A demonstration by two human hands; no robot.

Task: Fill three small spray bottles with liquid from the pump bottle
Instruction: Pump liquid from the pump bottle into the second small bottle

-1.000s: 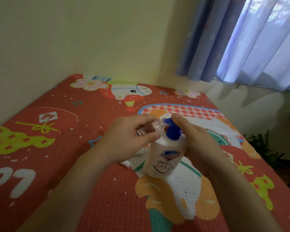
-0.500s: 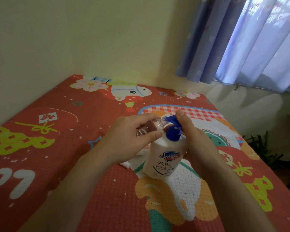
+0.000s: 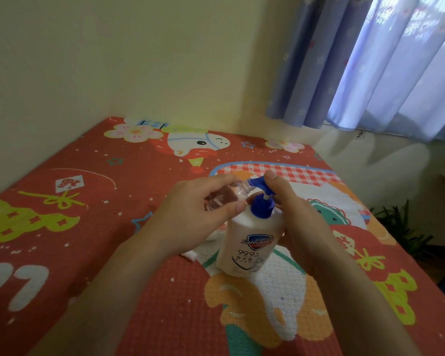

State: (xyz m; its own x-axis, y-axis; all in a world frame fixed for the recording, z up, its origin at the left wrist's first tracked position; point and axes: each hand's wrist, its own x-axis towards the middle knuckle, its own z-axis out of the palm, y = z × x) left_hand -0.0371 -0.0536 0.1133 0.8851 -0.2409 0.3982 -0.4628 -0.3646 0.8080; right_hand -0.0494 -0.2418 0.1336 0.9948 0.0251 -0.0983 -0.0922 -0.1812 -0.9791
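light: dim daylight through curtain [image 3: 385,60] | focus: soft | edges: wide-angle bowing

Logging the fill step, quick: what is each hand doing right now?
Left hand: grips the small clear plastic spray bottle, tilted.
Right hand: fingertip on the white pump bottle's blue pump head.
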